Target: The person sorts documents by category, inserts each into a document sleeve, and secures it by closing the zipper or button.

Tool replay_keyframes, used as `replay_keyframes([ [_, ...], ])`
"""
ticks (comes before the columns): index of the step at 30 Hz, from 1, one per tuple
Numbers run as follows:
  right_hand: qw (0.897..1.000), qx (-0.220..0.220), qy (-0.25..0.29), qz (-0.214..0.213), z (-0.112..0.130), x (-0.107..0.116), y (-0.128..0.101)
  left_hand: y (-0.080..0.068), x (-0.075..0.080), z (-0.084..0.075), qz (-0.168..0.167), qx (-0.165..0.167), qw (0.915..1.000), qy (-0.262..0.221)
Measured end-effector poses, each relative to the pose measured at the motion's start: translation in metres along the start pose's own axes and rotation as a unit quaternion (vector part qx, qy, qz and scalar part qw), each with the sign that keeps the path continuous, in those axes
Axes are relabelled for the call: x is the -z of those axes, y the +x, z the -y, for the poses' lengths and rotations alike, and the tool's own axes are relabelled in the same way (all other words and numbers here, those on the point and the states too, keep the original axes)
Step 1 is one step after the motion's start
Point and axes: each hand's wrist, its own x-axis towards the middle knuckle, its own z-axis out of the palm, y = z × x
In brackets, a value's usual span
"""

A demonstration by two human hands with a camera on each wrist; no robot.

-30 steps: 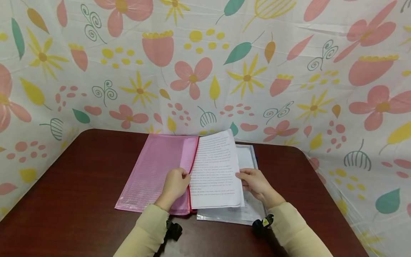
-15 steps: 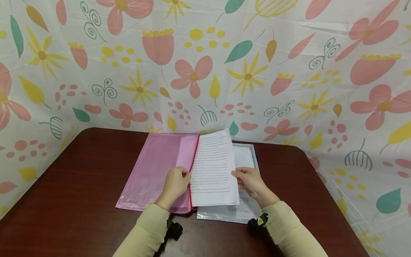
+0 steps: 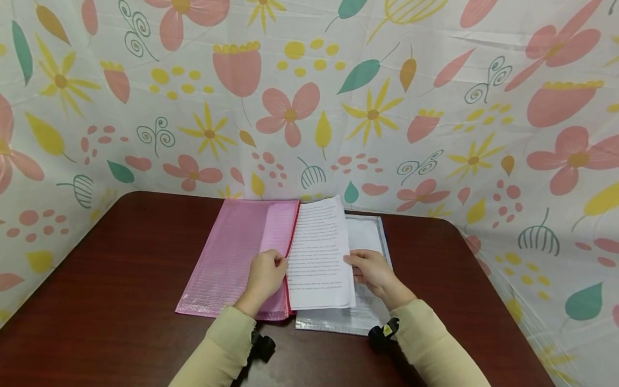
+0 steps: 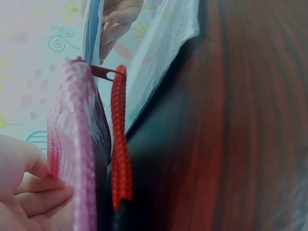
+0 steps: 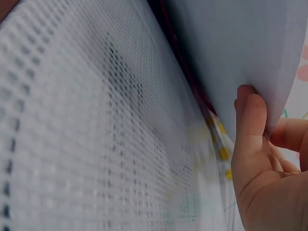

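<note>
While the left hand pinches the open edge of the pink pouch and holds it apart, the right hand grips the far edge of the sheets, thumb on top and fingers curled beneath. The printed sheets stand tilted, their left edge at the pouch's red zip, their right side lifted off the clear pouch that lies flat under them on the table. The left wrist view shows the pink mouth gaping beside the zip cord, with the paper rising just past it; the right wrist view shows the fingers wrapped under the paper's edge above the clear mesh.

By the look of it, the step in hand is passing the sheets between the pink pouch and the open air at its mouth; whether they go in or come out cannot be told. The next move probably calls for keeping the mouth wide and the stack square to the zip, so no corner catches. Bending the paper too sharply could crease it.
</note>
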Motion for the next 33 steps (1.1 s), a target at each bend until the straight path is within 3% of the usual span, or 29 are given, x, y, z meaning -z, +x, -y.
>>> replay_keyframes([
  [14,1.000,0.015,0.017,0.001,0.001,-0.011,0.002,0.000,-0.002,0.000,-0.012,0.001,0.9998,-0.016],
  [23,1.000,0.015,0.019,0.008,0.005,-0.017,0.001,0.000,-0.001,-0.002,-0.023,-0.015,0.9988,-0.040],
  [33,1.000,0.002,0.007,-0.005,0.006,-0.021,0.004,0.001,0.000,-0.006,-0.034,-0.001,0.9978,-0.057],
])
